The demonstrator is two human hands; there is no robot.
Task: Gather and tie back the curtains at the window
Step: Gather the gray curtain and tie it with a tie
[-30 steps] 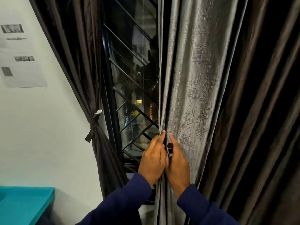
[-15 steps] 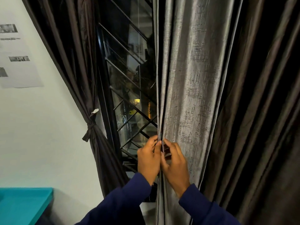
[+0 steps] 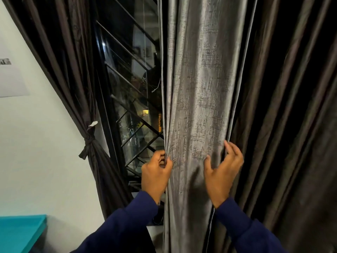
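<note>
The right curtain (image 3: 197,88) hangs loose, its pale grey backing turned toward me and dark brown folds (image 3: 291,106) behind it on the right. My left hand (image 3: 156,172) pinches the curtain's left edge between thumb and fingers. My right hand (image 3: 222,172) lies on the grey panel farther right, its fingers spread and curling around the fold at the panel's right edge. The left curtain (image 3: 69,57) is dark brown, gathered and bound with a knotted tie (image 3: 89,143) beside the wall.
Between the curtains is a dark window (image 3: 131,88) with a black diagonal grille. A white wall (image 3: 36,143) on the left carries a paper sheet (image 3: 11,83). A teal surface (image 3: 18,232) sits at the lower left.
My right hand has left the curtain's left edge and slid right across the grey panel to its far fold. My left hand still pinches the left edge, a little lower.
</note>
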